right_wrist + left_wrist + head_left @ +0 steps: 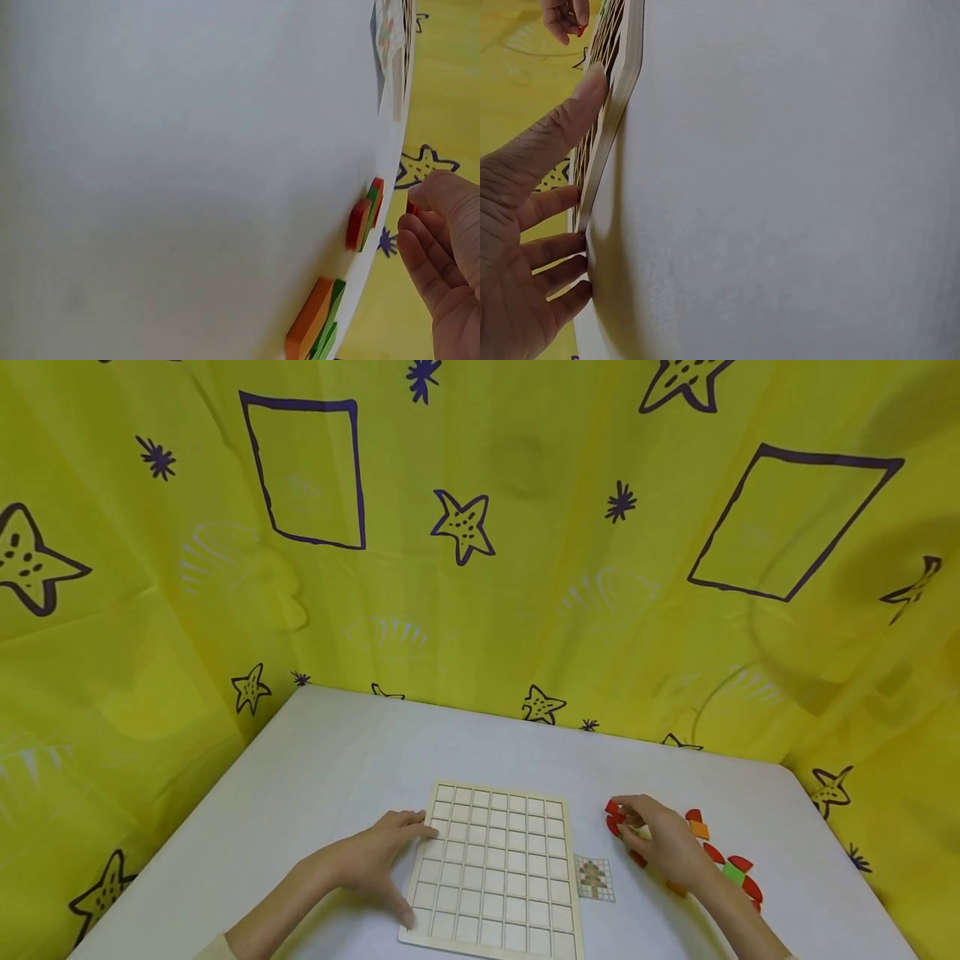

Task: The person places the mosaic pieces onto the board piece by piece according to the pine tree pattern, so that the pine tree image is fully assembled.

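In the head view, my left hand (375, 864) rests along the left edge of a pale wooden grid board (491, 868). Its thumb touches the near left corner and the fingertips meet the edge farther up; the left wrist view shows these fingers fairly straight. My right hand (663, 839) is to the right of the board, above small coloured blocks. Between its thumb and forefinger it pinches a small red block (412, 207), mostly covered by the fingers. A small card (595, 878) with a tree pattern on a grid lies against the board's right side.
Red, green and orange blocks lie about the right forearm, among them an orange block (698, 830) and a green block (733, 872). The white table (360, 752) meets a yellow curtain (525, 610) with drawn stars at its back and sides.
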`<action>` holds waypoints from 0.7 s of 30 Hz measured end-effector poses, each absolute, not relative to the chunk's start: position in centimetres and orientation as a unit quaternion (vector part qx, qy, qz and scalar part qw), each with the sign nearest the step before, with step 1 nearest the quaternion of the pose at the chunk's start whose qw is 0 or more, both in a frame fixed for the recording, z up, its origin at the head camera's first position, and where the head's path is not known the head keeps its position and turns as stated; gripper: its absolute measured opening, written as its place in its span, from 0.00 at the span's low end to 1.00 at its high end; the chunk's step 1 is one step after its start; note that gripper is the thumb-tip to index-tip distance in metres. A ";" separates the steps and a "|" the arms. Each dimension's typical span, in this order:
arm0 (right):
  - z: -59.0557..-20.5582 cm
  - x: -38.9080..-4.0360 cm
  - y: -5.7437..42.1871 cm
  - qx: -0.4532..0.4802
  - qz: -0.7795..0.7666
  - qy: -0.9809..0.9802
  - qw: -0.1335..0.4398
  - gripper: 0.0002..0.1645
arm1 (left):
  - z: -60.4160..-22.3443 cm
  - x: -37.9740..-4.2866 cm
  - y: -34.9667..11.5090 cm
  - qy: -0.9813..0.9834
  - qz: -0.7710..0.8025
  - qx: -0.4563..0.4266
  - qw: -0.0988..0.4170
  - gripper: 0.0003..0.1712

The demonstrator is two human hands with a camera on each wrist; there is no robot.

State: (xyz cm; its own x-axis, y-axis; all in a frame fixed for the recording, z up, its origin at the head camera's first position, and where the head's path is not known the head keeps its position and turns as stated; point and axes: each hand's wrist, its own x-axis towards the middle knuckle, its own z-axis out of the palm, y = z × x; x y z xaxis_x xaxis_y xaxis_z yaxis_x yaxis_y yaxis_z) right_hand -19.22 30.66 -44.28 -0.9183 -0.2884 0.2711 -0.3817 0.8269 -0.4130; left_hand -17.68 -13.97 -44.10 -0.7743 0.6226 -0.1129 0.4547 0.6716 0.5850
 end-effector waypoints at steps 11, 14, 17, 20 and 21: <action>-43.9 -19.7 28.2 0.229 0.251 -0.932 0.129 0.26 | -44.2 -17.4 -13.9 0.903 0.265 0.311 0.131 0.63; -43.9 -19.8 27.5 0.237 0.260 -0.928 0.124 0.26 | -44.1 -17.4 -14.0 0.904 0.260 0.313 0.131 0.64; -44.0 -20.0 26.7 0.245 0.268 -0.924 0.119 0.25 | -44.1 -17.3 -14.1 0.904 0.252 0.313 0.144 0.66; -44.3 -20.1 26.1 0.259 0.270 -0.919 0.123 0.26 | -44.2 -17.3 -14.3 0.904 0.243 0.312 0.160 0.69; -44.3 -20.2 25.8 0.264 0.271 -0.917 0.125 0.26 | -44.2 -17.3 -14.4 0.905 0.239 0.312 0.164 0.70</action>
